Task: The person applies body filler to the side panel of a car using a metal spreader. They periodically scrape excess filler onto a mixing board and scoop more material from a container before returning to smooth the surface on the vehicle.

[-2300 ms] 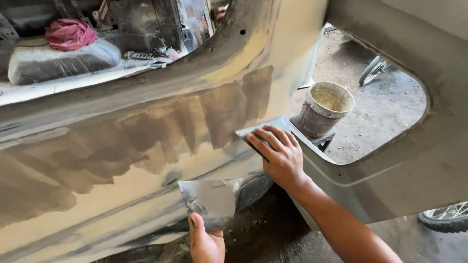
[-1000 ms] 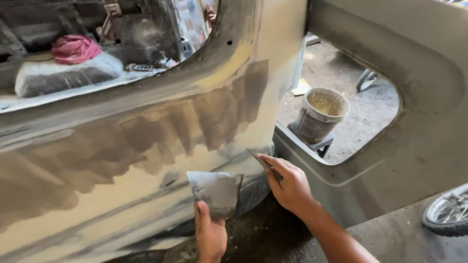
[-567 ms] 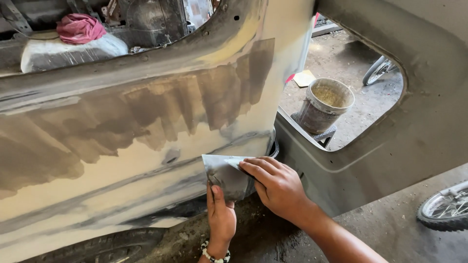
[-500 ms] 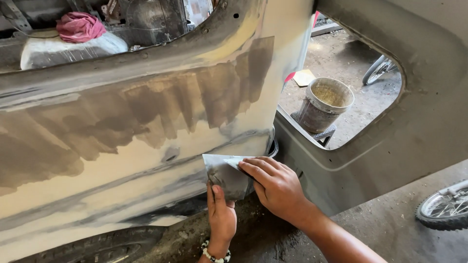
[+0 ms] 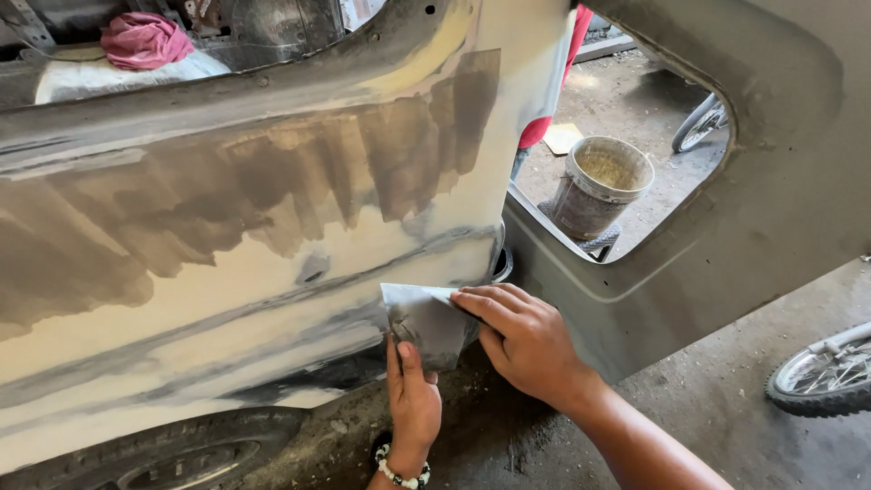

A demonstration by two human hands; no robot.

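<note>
Left hand (image 5: 413, 399) pinches a flat metal plate (image 5: 426, 318) from below; right hand (image 5: 522, 340) lays extended fingers on it, at the filler-coated car panel's (image 5: 272, 272) lower rear edge.

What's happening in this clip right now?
A person works low on a car body panel coated with patchy grey and cream filler. The left hand holds a flat metal spreader plate from below, thumb on its face. The right hand rests its fingers on the plate's right edge; whether it holds a second tool cannot be seen. A dirty bucket stands on the ground beyond the open door.
</note>
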